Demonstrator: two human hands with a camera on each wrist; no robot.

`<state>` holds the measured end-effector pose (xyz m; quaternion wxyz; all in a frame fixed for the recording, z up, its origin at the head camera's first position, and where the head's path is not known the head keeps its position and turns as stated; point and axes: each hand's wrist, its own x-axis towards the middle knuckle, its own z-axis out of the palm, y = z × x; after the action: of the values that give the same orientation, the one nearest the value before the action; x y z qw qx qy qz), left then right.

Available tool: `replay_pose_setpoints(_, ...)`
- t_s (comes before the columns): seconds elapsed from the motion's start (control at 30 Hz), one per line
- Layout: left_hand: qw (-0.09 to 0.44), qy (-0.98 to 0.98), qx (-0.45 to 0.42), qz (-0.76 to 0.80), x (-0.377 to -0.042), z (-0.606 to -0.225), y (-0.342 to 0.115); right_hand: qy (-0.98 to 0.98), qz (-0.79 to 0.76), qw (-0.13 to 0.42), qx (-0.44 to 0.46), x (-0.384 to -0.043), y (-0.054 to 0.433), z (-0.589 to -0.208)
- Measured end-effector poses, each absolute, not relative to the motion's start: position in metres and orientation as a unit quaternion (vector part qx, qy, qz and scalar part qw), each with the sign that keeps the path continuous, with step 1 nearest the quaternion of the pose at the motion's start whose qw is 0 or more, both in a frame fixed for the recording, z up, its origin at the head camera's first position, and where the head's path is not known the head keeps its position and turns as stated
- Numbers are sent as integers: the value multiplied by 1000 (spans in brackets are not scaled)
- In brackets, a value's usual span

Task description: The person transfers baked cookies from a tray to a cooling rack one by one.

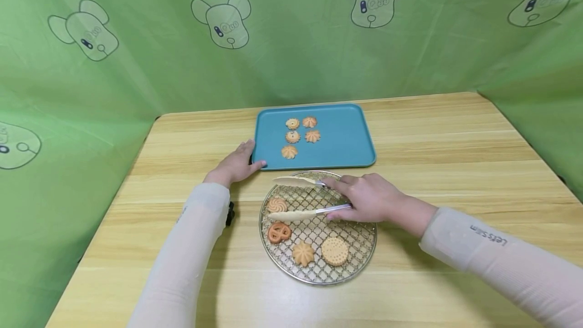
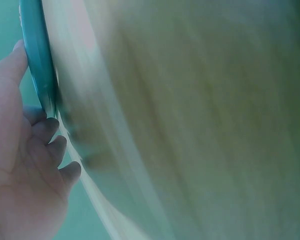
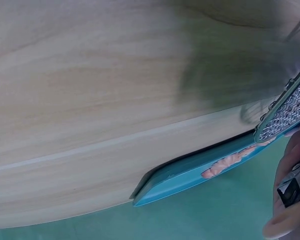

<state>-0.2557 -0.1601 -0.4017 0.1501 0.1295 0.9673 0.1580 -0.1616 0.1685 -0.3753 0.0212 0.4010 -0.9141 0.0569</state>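
My left hand [image 1: 234, 164] holds the near left corner of a teal tray [image 1: 348, 140], thumb on the rim and fingers at the side. Several small cookies [image 1: 312, 136] lie in the tray's left half. My right hand [image 1: 371, 198] grips metal tongs [image 1: 333, 209] with beige tips. The tongs' arms are spread over a round wire rack [image 1: 324, 283], near a swirl cookie [image 1: 277, 204]. A pretzel-shaped cookie [image 1: 279, 233], a star-shaped cookie [image 1: 303, 253] and a round dotted cookie [image 1: 335, 251] also lie on the rack. In the right wrist view, the tongs are mostly cut off.
A light wooden table [image 1: 446, 166] bears the tray and rack. Green curtains [image 1: 300, 65] with printed bear heads hang behind it and at both sides. The rack stands just in front of the tray's near edge.
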Motion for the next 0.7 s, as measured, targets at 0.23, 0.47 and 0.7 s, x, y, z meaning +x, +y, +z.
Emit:
replay_pose_setpoints(0.23, 151, 968, 127, 157, -256, -402, -160, -920, 56, 36, 387, -164, 169, -375)
replay_pose_setpoints(0.47, 148, 968, 127, 156, -256, -402, -160, -933, 57, 30, 354, -169, 170, -372)
replay_pose_setpoints(0.7, 148, 967, 129, 159, -256, -402, -160, -951, 62, -6, 304, -178, 172, -367)
